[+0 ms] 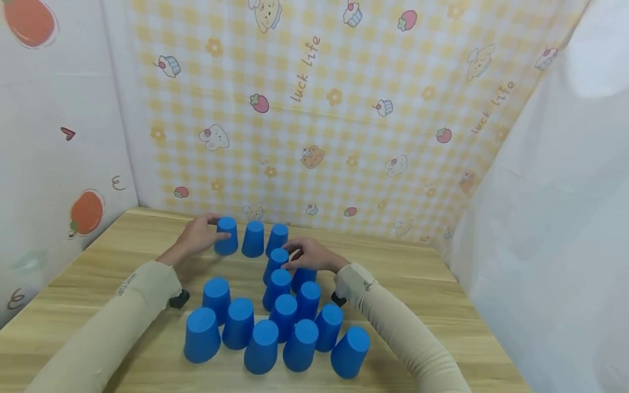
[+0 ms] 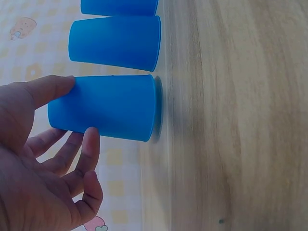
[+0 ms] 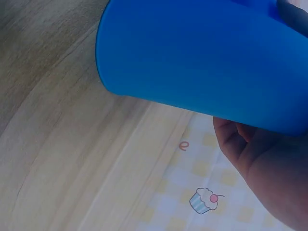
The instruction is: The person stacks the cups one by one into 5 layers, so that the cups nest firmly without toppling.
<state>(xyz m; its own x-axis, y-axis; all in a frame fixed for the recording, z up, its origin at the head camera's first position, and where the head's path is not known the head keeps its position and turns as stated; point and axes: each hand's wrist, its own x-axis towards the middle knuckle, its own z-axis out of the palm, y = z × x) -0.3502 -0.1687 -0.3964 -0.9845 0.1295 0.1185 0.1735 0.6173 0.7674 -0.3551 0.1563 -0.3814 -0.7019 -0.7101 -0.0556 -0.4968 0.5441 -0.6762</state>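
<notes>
In the head view, my left hand (image 1: 198,236) is at the far-left blue cup (image 1: 226,240) of the back row. In the left wrist view, its thumb lies on one side of that upside-down cup (image 2: 103,108) and curled fingers on the other. My right hand (image 1: 314,255) reaches over the middle of the table, thumb and fingers around the top of another blue cup (image 1: 275,266). Beneath this hand stands a partly hidden blue cup (image 1: 303,280). A large blue cup (image 3: 192,62) fills the right wrist view, covering most of the right fingers.
Two more upside-down cups, a middle one (image 1: 253,240) and a right one (image 1: 277,236), share the back row. Several others, including a front cup (image 1: 261,347), stand closely grouped nearer me on the wooden table (image 1: 417,305). A patterned cloth (image 1: 344,131) hangs behind.
</notes>
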